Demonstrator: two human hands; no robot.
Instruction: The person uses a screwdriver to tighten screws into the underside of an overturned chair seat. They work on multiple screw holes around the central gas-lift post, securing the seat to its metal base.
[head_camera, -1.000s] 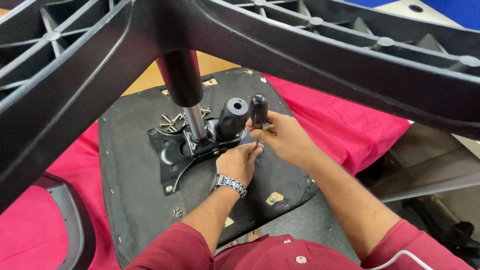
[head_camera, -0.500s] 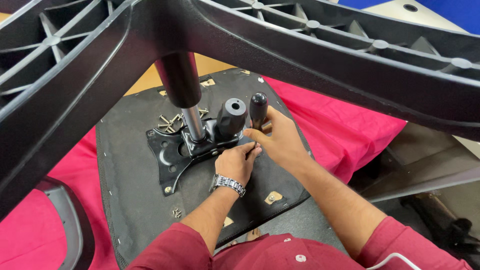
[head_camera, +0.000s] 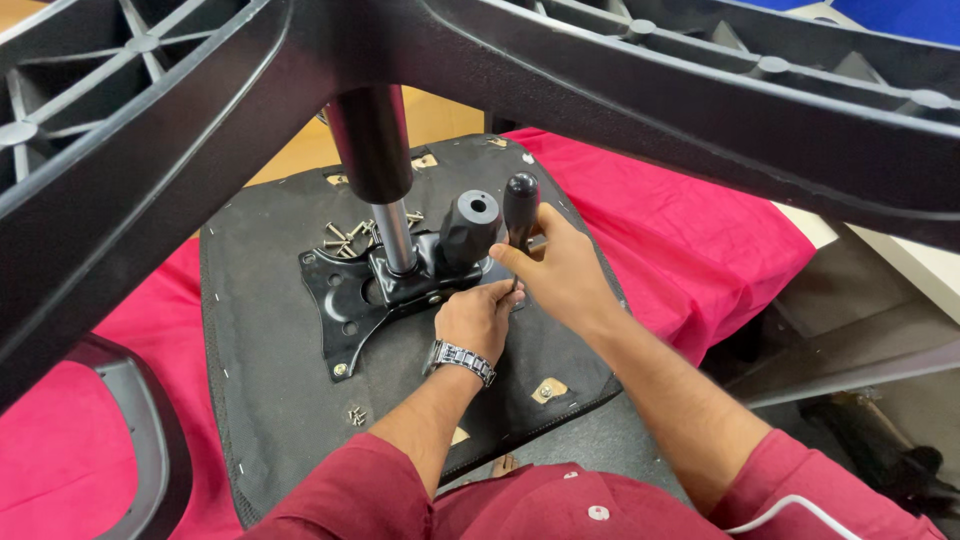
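Screwdriver (head_camera: 521, 208) upright at frame centre, handle up, gripped by right hand (head_camera: 560, 275); left hand (head_camera: 478, 318) closed on metal plate (head_camera: 345, 295), atop black seat underside (head_camera: 270, 400), red cloth (head_camera: 690, 240) beneath

Workshop: upturned chair seat (head_camera: 270, 330), loose screws (head_camera: 345, 238)

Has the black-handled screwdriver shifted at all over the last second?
No. The black-handled screwdriver stands upright in the right hand, just right of the black round knob on the metal seat plate, as it did a second ago.
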